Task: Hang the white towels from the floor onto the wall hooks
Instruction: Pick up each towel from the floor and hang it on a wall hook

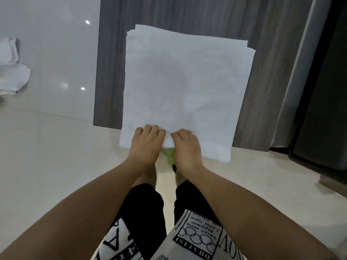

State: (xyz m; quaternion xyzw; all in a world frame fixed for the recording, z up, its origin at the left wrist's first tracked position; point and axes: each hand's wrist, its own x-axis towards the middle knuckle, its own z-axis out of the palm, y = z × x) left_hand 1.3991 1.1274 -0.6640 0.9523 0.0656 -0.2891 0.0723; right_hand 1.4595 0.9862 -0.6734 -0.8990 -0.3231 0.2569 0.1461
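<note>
A folded white towel (184, 87) is held out flat in front of me, in front of a grey wood-grain panel. My left hand (146, 143) and my right hand (185, 145) sit side by side at the middle of its near edge, fingers curled over the fabric and gripping it. A second white towel (11, 72) hangs bunched against the glossy white wall at the far left. No hook shows in this view.
The grey wood-grain panel (110, 72) stands straight ahead, with a dark framed doorway or cabinet (323, 109) to its right. Pale floor tiles (56, 156) spread below. My legs in black shorts and a green slipper (170, 156) are beneath the towel.
</note>
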